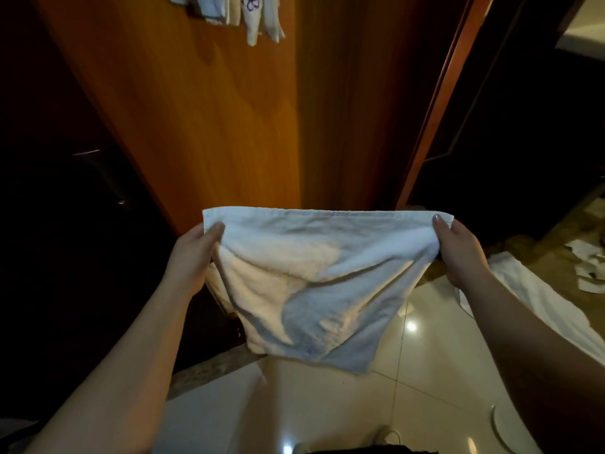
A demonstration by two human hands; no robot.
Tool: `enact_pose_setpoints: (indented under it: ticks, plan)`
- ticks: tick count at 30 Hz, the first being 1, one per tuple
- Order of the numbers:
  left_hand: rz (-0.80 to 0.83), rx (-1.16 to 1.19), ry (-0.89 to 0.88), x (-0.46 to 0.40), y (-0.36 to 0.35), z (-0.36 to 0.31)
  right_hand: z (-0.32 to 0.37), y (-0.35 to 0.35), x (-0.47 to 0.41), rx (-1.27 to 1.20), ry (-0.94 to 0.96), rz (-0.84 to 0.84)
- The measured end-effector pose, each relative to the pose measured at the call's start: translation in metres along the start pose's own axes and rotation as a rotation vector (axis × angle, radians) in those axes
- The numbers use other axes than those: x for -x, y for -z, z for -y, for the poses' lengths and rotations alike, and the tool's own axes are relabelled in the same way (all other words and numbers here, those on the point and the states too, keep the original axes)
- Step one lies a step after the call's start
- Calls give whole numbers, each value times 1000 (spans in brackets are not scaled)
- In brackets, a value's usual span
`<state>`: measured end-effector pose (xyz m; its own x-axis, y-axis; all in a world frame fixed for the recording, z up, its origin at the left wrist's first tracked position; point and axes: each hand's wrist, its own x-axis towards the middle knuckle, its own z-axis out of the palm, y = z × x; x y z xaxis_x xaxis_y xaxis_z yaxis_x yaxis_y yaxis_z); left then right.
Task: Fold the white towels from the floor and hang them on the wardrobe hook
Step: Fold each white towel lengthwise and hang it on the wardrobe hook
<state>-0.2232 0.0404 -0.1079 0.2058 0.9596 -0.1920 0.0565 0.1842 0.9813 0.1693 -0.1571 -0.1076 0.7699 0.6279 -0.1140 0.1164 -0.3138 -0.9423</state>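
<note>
Orange wood fills the top half of the head view: the wardrobe door [203, 126] stands tall behind everything, dark openings to either side, pale glossy floor tiles [425, 381] below. And right in the centre, the towel [311, 276] is up in the air, stretched out between both hands!

Left hand [193, 257], at centre left, pinches one top corner, thumb over the front of the cloth. Right hand [458, 250], at centre right, grips the other top corner, fabric bunched under its thumb. The top hem runs almost level and taut between them; the rest hangs down to a lopsided bottom edge, lower on its right side. It looks already doubled, with layers overlapping, soft white terry creased and sagging in the middle.

By my reading we're in the folding step, towel spread and squared before the next fold. The next move calls for bringing the two held corners together, keeping the hem edges lined up so the hanging part falls evenly.

Upper centre of the frame: white cloths [258, 18] already hang against the door, one with a purple flower print; the hook itself is out of sight. At right, another white towel [540, 299] lies on the floor awaiting its turn, scraps of paper [586, 267] beyond it.
</note>
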Motion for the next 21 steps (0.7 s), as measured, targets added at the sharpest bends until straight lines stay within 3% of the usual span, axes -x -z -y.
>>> enact_pose_setpoints:
  ticks: [6, 15, 21]
  plan:
    - [32, 16, -5, 6, -8, -9, 17, -8, 4, -91, -13, -13]
    - [-74, 22, -63, 50, -56, -16, 34, -38, 39, -461, -239, 15]
    - [-48, -33, -51, 93, -101, -24, 43, -71, 77, -348, -185, 139]
